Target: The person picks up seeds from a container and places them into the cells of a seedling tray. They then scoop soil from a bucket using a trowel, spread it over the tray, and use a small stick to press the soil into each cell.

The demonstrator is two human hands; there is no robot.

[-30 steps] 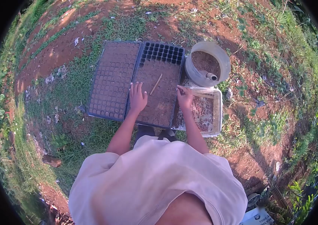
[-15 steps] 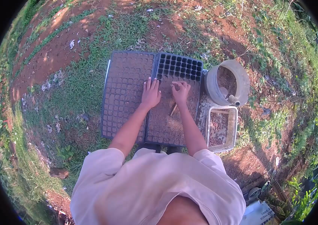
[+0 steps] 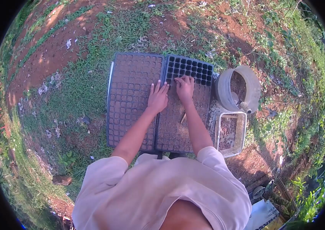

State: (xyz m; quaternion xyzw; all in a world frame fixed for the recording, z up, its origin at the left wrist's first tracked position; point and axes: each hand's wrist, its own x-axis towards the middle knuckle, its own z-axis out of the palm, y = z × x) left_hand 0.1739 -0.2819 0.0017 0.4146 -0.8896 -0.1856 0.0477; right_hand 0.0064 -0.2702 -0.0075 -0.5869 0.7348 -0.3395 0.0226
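Two black seedling trays lie side by side in front of me. The left seedling tray (image 3: pixel 130 103) has soil in its cells. In the right seedling tray (image 3: pixel 177 134), soil fills the nearer cells while the far rows show dark, unfilled cells. My left hand (image 3: pixel 157 100) rests with fingers spread across the inner edges of both trays. My right hand (image 3: pixel 185 89) is bent over the right tray where soil meets dark cells, its fingers pinched together; whatever they hold is too small to see. A short stick (image 3: pixel 183 118) lies on the soil beside my right forearm.
Right of the trays stands a round translucent tub (image 3: pixel 223 90) with soil and a scoop-like tool inside. Nearer me is a rectangular container (image 3: pixel 243 132) holding small reddish bits. Grass and red soil surround everything; a printed bag (image 3: pixel 264 216) lies at lower right.
My right hand has shifted slightly left over the tray, toward the edge of the dark cells. My left hand stays flat at the trays' seam. The whole view has shifted a little.
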